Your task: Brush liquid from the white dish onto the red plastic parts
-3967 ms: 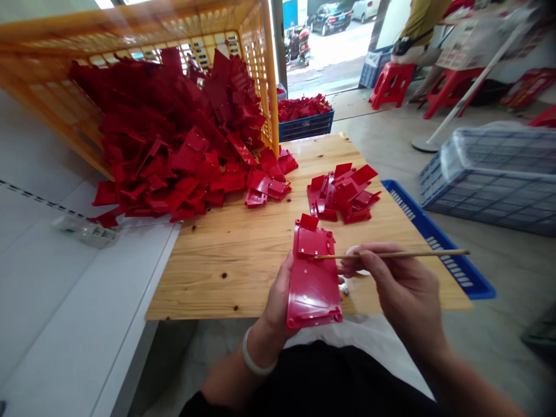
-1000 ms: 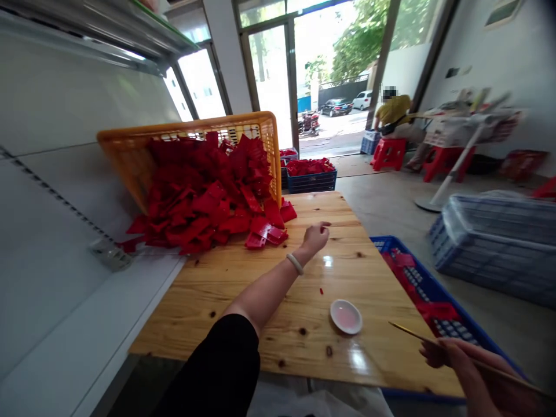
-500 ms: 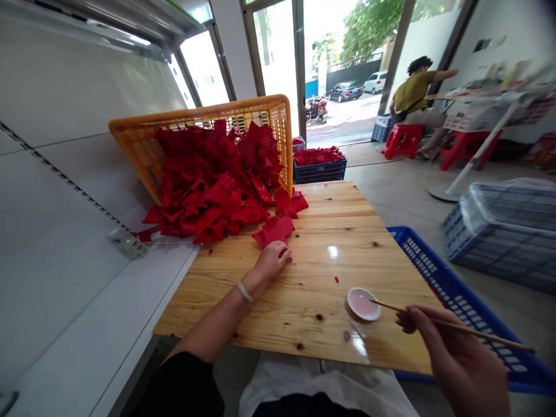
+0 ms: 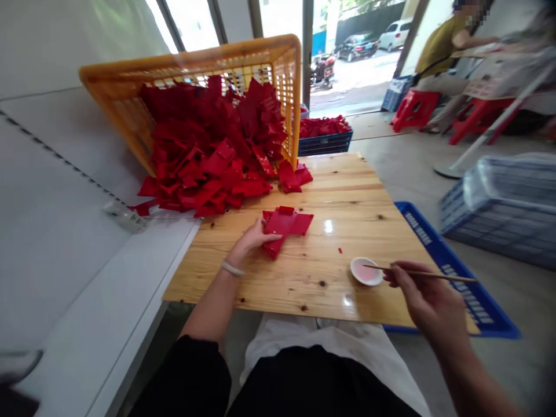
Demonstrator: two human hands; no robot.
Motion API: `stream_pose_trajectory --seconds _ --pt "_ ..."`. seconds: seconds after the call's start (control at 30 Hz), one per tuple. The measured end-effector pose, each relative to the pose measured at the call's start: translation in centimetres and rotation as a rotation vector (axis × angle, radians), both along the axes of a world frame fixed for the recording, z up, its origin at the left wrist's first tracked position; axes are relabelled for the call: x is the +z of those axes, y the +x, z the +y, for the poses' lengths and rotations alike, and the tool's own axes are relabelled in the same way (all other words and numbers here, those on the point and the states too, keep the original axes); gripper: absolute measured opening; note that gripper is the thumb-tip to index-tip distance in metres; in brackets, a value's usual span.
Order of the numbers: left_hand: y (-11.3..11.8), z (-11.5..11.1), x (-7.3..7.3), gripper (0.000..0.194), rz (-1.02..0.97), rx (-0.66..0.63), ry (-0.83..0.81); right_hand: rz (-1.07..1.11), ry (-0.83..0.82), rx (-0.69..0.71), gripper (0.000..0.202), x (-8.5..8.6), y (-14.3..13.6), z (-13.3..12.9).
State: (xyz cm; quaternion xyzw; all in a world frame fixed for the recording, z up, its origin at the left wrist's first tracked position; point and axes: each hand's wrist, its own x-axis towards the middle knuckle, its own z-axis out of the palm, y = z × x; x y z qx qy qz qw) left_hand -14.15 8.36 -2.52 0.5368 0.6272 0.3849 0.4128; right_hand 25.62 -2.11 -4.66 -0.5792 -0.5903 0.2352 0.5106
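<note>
pulled nearer to the person than half a second earlier, the red plastic pieces (image 4: 283,225) had come away from the heap (image 4: 217,156) with the left hand (image 4: 252,238). that hand grasped them at their left side, its thumb laid over the top and its fingertips at the edge. the pieces lay on the wooden surface (image 4: 260,281), to the right of the left hand and well apart from the right hand (image 4: 428,295), one overlapping another.

the right hand gripped a thin brush (image 4: 438,274) between thumb and fingers, its tip pointing left over the small white dish (image 4: 367,282), which held something pinkish. whether the tip touched the contents could not be told. a tiny red scrap (image 4: 340,251) lay on the surface near the dish, between it and the pieces.

beyond the left hand, the yellow crate (image 4: 182,62) rested on its side, the heap spilling from its open mouth. a blue basket (image 4: 469,284) stood at the right edge of the surface, lower down. farther back, a seated person (image 4: 438,52) in a yellow top was at another table.
</note>
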Motion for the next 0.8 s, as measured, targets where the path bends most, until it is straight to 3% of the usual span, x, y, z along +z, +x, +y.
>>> stream_pose_trajectory --seconds 0.1,0.23,0.4,0.47,0.57,0.8 --pt "-0.2 -1.0 0.9 0.037 -0.215 -0.049 -0.073 -0.059 -0.044 0.005 0.054 -0.2 0.8 0.5" --pt "0.2 -3.8 1.2 0.033 -0.456 -0.021 -0.085 -0.129 -0.087 0.013 0.058 -0.8 1.1 1.3" --pt "4.0 -6.8 1.0 0.037 -0.840 0.007 -0.155 -0.201 -0.102 0.033 0.057 -1.3 0.9 1.6" --pt "5.7 -7.3 1.1 0.049 -0.939 -0.028 -0.226 -0.211 -0.104 0.035 0.054 -1.3 0.8 1.6" --pt "7.7 -7.8 1.1 0.065 -1.033 -0.081 -0.294 -0.219 -0.116 0.042 0.054 -1.3 0.8 1.5" --pt "9.7 -8.8 0.5 0.075 -1.042 -0.204 -0.348 -0.171 -0.147 0.035 0.061 -1.1 1.0 1.3"
